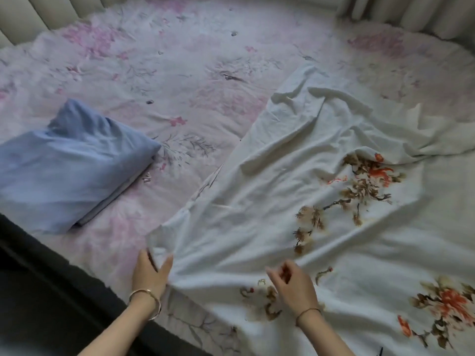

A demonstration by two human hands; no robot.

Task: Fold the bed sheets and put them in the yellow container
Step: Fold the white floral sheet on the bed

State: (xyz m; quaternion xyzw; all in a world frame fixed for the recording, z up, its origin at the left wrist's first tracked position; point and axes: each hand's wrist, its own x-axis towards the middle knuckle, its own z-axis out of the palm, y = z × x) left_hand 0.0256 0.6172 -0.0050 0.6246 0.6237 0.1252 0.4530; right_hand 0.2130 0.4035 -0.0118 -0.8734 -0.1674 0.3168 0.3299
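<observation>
Bed: a wide bed (pixel 180 60) dressed in a pale pink flowered cover carries everything; a padded headboard (pixel 51 14) runs along its far edge.

White sheet: a white sheet (pixel 295 163) printed with orange and brown flowers lies unfolded and creased over the right half of the bed. Its long axis runs from the near edge diagonally up toward the far right corner.

Left hand: the left hand (pixel 151 274) grips the sheet's near left corner, with cloth bunched between thumb and fingers, close to the bed's near edge.

Right hand: the right hand (pixel 293 283) sits over the sheet's near hem, to the right of the left hand, fingers curled. I cannot tell whether it pinches cloth.

Key relation: the bulk of the sheet stretches away from both hands toward the far right, so the held corner likely has to travel along that line. The left hand has the hold.

Blue sheet: a blue sheet (pixel 69 170) rests folded near the bed's left edge, well apart from the white one.

Count: two loose sheets, one folded and one not; two hands.

Yellow container: not in view.
</observation>
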